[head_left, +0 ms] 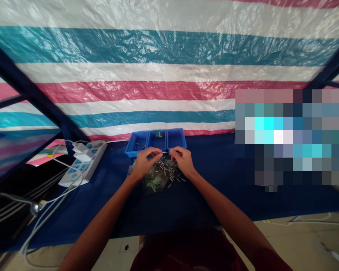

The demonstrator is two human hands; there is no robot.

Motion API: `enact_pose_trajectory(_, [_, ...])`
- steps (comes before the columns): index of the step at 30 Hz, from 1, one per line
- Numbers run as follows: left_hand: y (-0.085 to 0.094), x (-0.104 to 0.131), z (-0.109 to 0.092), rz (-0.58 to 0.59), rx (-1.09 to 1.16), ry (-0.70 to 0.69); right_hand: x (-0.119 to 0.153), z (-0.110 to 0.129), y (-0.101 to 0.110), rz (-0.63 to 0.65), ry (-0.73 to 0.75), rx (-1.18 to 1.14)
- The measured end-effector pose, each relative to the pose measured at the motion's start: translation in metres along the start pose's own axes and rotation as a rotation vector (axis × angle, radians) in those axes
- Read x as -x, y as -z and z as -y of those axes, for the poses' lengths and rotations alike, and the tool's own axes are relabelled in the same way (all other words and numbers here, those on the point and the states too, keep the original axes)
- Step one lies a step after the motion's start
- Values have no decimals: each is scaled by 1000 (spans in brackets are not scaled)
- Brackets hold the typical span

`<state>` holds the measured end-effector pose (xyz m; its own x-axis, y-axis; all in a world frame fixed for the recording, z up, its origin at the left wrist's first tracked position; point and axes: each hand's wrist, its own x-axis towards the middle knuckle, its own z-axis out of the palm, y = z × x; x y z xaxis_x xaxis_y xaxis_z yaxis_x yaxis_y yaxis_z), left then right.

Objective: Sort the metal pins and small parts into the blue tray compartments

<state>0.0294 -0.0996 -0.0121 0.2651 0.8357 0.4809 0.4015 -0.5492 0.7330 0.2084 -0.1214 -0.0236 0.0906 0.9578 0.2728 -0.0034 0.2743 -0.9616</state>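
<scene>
My left hand point(145, 161) and my right hand point(183, 160) face each other over the table, fingertips pinched. Between them runs a thin, light metal pin point(165, 152), with one end in each pinch; its exact kind is too small to make out. Below the hands lies a loose pile of short metal pins point(171, 173). Beside that pile, on the left, is a clear plastic bag point(154, 184) with small greenish pieces. Just behind my hands stands a blue three-compartment tray point(135, 153). A few thin pieces lie in its left compartment and small greenish pieces in its middle one.
On the left, a white power strip point(86, 165) carries a plugged-in adapter point(83, 151). White cables point(49, 214) hang over the front edge of the dark blue table point(209, 214). A striped plastic sheet point(158, 49) closes the back. The right side is pixelated.
</scene>
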Motion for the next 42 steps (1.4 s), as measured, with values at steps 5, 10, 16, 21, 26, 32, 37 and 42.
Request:
enact_pose_trajectory(5, [0, 0, 0, 6, 10, -13, 0, -2, 0, 2, -1, 10])
enact_pose_trajectory(10, [1, 0, -4, -6, 5, -44, 1, 0, 0, 17, -1, 12])
enact_pose_trajectory(16, [1, 0, -5, -100, 132, 1, 0, 0, -2, 63, -28, 39])
enact_pose_trajectory(21, [-1, -1, -3, -122, 422, 141, -1, -1, -1, 32, -14, 53])
enact_pose_trajectory(26, [-1, -2, 0, -150, 564, 183, -1, -1, 0, 16, -1, 33])
enact_pose_trajectory(32, [0, -2, -3, -139, 555, 198, 0, 0, -1, 6, 1, 32])
enact_pose_trajectory(37, [0, -3, -6, -105, 348, 177, 0, 2, -1, 7, -2, 38])
enact_pose_trajectory(42, [-2, -1, -2, -21, 113, 111, 0, 1, 0, 7, 9, 52])
